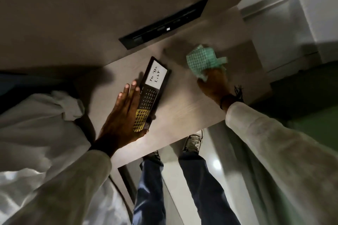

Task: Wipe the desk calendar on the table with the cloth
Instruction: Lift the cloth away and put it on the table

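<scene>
Two hands are at work over the table. The left hand lies with fingers spread flat along the left side of the calendar, steadying it near the table's front edge; the thumb appears to hook under its near end. The right hand is closed on the bunched green cloth, apart from the calendar, toward the back right. Wiping has not begun. Recommended: bring the cloth over, sweep along the face, and shift the left hand to expose the part it covers.
</scene>
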A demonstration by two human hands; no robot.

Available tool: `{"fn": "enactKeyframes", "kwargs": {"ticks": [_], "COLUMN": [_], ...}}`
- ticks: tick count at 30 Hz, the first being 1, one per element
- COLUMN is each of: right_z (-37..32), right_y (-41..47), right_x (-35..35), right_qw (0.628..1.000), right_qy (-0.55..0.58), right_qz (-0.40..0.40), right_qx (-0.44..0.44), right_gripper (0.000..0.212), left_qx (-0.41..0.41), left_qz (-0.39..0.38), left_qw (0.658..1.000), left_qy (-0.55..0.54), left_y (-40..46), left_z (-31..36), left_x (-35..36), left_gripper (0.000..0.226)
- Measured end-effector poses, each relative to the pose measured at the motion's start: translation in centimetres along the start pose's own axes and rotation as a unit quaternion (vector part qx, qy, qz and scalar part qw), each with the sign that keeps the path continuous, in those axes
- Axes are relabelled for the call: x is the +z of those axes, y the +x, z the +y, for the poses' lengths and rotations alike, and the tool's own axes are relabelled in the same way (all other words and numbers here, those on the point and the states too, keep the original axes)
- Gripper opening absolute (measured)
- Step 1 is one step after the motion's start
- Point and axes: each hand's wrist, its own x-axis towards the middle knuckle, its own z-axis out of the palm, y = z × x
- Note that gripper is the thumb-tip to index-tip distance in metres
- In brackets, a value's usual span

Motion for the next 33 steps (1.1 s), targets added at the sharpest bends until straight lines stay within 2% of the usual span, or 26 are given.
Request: {"fn": "enactKeyframes", "kwargs": {"ticks": [2,4,6,8,10,11,12,13,14,15,16,17,18,20,23,26,28,29,31,33], "right_z": [-0.2,-0.8,-2.0,-3.7,-6.1,-7.6,-9.0,-10.3,-11.5,-12.5,-13.1,-13.3,-13.4,-12.8,-11.6,-10.8,-10.5,-10.5,-10.6,-10.8], "right_y": [-0.1,-0.4,-0.7,-0.6,-0.3,0.0,0.3,0.6,0.6,0.4,0.2,-0.1,-0.4,-0.6,-0.2,0.1,0.0,-0.1,-0.2,-0.1], "right_x": [0.4,0.1,-0.4,-0.7,-0.9,-1.0,-1.0,-0.9,-0.7,-0.5,-0.3,0.0,0.3,0.9,1.2,0.8,0.4,0.4,0.5,0.9], "right_qw": [0.999,1.0,1.0,0.999,0.989,0.983,0.978,0.973,0.97,0.968,0.967,0.966,0.965,0.967,0.974,0.975,0.971,0.967,0.957,0.953], "right_qy": [0.006,0.005,0.01,0.041,0.128,0.156,0.167,0.172,0.173,0.169,0.165,0.16,0.154,0.144,0.133,0.148,0.178,0.198,0.238,0.254], "right_qz": [-0.033,-0.005,0.001,-0.017,-0.068,-0.097,-0.125,-0.148,-0.168,-0.184,-0.193,-0.201,-0.209,-0.211,-0.179,-0.16,-0.154,-0.153,-0.147,-0.129], "right_qx": [0.026,0.029,0.016,-0.009,0.006,0.019,0.027,0.03,0.029,0.026,0.025,0.025,0.024,0.019,0.025,0.035,0.04,0.045,0.072,0.104], "right_gripper": [0.042,0.044,0.044,0.044,0.046,0.049,0.055,0.062,0.07,0.077,0.082,0.084,0.084,0.079,0.082,0.084,0.083,0.083,0.082,0.076], "left_qx": [0.017,0.027,-0.004,-0.121,-0.271,-0.356,-0.449,-0.544,-0.63,-0.691,-0.719,-0.716,-0.693,-0.649,-0.634,-0.602,-0.588,-0.586,-0.573,-0.559], "left_qz": [0.002,0.013,-0.004,-0.046,-0.02,0.018,0.07,0.133,0.191,0.217,0.207,0.183,0.163,0.153,0.155,0.152,0.151,0.149,0.147,0.135], "left_qw": [1.0,0.999,1.0,0.984,0.93,0.876,0.792,0.671,0.519,0.374,0.261,0.195,0.17,0.182,0.243,0.322,0.39,0.412,0.427,0.433], "left_qy": [0.011,0.015,-0.017,-0.12,-0.249,-0.326,-0.408,-0.486,-0.545,-0.579,-0.61,-0.645,-0.681,-0.723,-0.717,-0.714,-0.693,-0.682,-0.683,-0.695], "left_y": [-0.1,-0.1,0.0,-0.2,-0.6,-0.8,-0.7,-0.1,0.4,0.8,1.2,1.4,1.5,1.6,1.8,2.1,2.6,2.9,3.5,4.0], "left_z": [0.1,0.6,1.3,2.4,4.1,5.2,6.5,7.3,7.9,8.2,8.4,8.6,8.8,8.8,7.3,4.9,3.3,2.4,1.0,0.0], "left_x": [-0.3,-0.6,-1.5,-2.4,-3.4,-3.6,-3.9,-4.2,-4.7,-5.1,-5.2,-5.2,-5.4,-5.3,-5.4,-6.2,-6.9,-7.1,-7.9,-8.4], "left_gripper": [0.116,0.116,0.122,0.121,0.11,0.105,0.102,0.101,0.1,0.097,0.094,0.094,0.093,0.091,0.087,0.084,0.071,0.062,0.061,0.072]}}
